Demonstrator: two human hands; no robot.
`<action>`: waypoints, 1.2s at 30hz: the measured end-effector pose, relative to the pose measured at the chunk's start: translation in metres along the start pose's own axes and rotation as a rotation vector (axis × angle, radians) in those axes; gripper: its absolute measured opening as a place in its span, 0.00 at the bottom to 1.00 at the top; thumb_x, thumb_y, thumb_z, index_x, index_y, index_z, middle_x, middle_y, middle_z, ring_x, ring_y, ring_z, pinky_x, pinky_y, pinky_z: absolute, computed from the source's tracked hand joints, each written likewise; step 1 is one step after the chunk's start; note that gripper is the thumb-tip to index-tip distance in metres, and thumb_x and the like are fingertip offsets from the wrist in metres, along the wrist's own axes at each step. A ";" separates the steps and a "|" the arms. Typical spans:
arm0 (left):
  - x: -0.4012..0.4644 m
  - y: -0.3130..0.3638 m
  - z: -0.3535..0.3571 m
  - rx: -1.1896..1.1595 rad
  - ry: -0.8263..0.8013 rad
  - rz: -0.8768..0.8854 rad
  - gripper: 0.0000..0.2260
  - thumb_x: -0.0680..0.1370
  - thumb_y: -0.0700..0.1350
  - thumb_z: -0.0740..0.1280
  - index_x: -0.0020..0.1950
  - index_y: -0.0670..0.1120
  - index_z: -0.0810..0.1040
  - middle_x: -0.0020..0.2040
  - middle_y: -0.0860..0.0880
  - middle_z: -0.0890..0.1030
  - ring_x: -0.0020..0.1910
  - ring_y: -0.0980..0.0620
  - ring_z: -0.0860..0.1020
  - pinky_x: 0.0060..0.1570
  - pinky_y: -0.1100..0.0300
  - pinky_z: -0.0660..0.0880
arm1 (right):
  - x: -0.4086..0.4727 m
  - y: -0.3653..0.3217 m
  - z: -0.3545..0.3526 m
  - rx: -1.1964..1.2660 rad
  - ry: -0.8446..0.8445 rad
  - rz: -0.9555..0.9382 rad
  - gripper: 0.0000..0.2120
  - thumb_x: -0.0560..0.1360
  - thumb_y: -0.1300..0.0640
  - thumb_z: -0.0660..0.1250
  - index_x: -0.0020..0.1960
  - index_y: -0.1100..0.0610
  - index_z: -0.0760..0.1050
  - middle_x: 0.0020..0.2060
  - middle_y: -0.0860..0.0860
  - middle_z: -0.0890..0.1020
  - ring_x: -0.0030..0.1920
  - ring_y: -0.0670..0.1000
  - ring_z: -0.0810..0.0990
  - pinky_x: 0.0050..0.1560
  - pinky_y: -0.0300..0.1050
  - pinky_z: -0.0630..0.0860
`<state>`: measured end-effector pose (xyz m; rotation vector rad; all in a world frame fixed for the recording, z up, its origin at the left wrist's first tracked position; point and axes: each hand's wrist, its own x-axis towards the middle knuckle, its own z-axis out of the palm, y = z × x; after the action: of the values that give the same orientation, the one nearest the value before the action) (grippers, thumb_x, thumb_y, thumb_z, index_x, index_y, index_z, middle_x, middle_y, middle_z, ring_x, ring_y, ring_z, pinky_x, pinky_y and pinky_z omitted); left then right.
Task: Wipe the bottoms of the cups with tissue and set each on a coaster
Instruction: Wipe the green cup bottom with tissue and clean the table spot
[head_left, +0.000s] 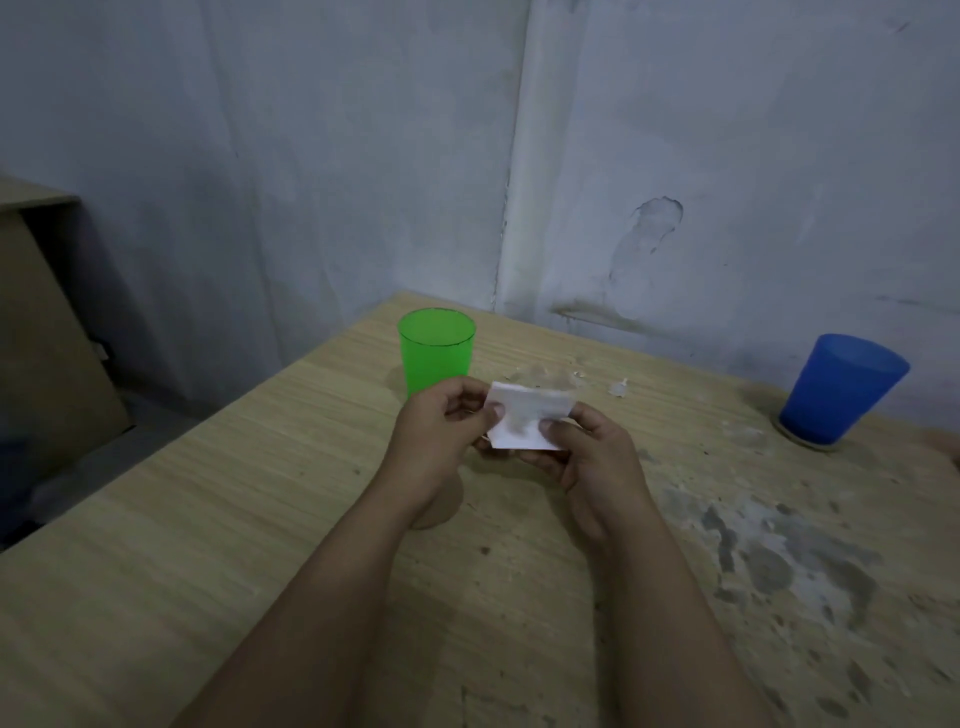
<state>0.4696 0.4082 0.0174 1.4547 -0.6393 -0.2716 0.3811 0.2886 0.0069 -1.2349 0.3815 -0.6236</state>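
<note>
A folded white tissue (527, 419) is held above the middle of the wooden table (208, 519). My left hand (441, 436) pinches its left edge and my right hand (582, 457) pinches its lower right part with thumb on top. A green cup (436, 353) stands upright just behind my left hand, its base hidden by the hand. A blue cup (839, 389) stands upright at the far right on a round coaster (802, 441). A second round coaster (441, 512) lies on the table partly under my left wrist.
A clear plastic wrapper (545, 376) and small white scraps (621, 387) lie behind the tissue. The table's right half is stained and worn. A cardboard box (47, 332) stands off the table at the left. A grey wall runs close behind the table.
</note>
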 end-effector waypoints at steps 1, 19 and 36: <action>0.000 0.001 -0.001 -0.011 -0.009 0.006 0.05 0.74 0.32 0.68 0.45 0.41 0.79 0.38 0.46 0.80 0.34 0.57 0.78 0.36 0.64 0.77 | 0.000 -0.001 -0.001 0.023 -0.004 0.007 0.10 0.72 0.73 0.61 0.44 0.63 0.79 0.35 0.54 0.84 0.34 0.52 0.83 0.32 0.39 0.80; 0.002 -0.005 -0.001 -0.033 -0.072 -0.133 0.04 0.76 0.45 0.68 0.46 0.47 0.83 0.43 0.49 0.84 0.41 0.56 0.80 0.46 0.62 0.79 | 0.000 0.001 -0.002 0.102 -0.026 0.042 0.16 0.73 0.71 0.57 0.36 0.59 0.80 0.36 0.56 0.85 0.37 0.53 0.84 0.36 0.42 0.81; 0.007 -0.007 -0.004 -0.053 0.108 -0.189 0.05 0.75 0.31 0.65 0.49 0.37 0.78 0.38 0.44 0.79 0.33 0.57 0.78 0.31 0.69 0.75 | -0.006 0.001 0.007 -0.329 0.125 -0.199 0.15 0.66 0.68 0.60 0.38 0.52 0.81 0.52 0.46 0.81 0.55 0.47 0.78 0.50 0.43 0.75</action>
<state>0.4787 0.4072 0.0122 1.4697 -0.4045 -0.3522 0.3803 0.2977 0.0077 -1.5653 0.4830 -0.8346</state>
